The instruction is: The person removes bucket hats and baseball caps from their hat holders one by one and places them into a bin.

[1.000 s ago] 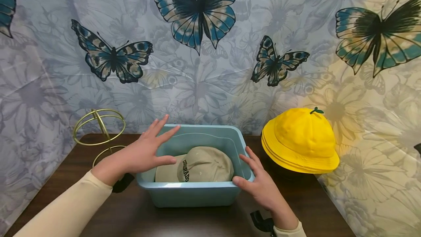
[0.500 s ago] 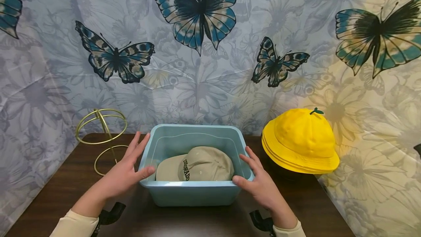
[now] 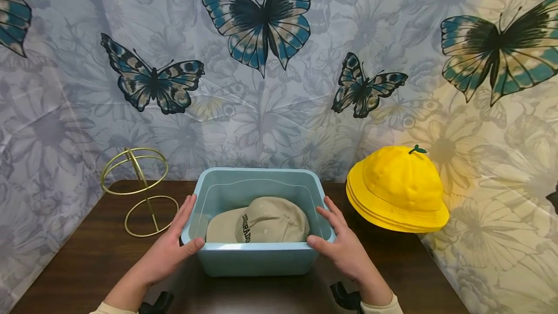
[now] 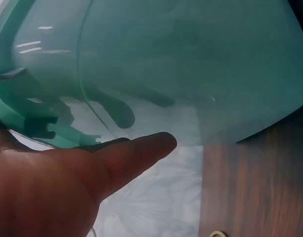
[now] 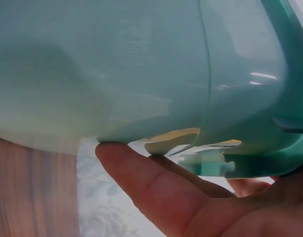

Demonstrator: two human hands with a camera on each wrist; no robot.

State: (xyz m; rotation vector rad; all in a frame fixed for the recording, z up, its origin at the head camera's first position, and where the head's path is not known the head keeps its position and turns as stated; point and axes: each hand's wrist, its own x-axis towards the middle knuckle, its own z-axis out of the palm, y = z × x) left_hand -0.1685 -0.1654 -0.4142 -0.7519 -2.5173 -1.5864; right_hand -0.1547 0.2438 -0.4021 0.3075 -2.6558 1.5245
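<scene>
A pale blue plastic bin point(image 3: 257, 261) stands in the middle of the table, holding a beige baseball cap point(image 3: 279, 219) lettered COLORADO, its brim pointing left. My left hand point(image 3: 163, 256) grips the bin's near left corner, thumb over the rim and fingers along the outer side wall. At the near right corner my right hand point(image 3: 348, 251) holds the bin the same way, thumb on the front rim. Both wrist views look up at the bin's outer wall: a left finger point(image 4: 136, 160) lies against it, and right fingers point(image 5: 151, 182) touch it below the rim.
A gold wire hat stand point(image 3: 137, 171) with round hoops stands bare at the back left. To the right, a yellow brimmed hat point(image 3: 401, 183) with a green sprout on top shows layered brims. A butterfly-print cloth point(image 3: 270, 110) hangs behind the dark wooden table point(image 3: 87, 265).
My left hand has drawn back from above the cap to the bin's near left corner and taken hold there. The right hand has stayed at the right corner; the cap remains in the bin.
</scene>
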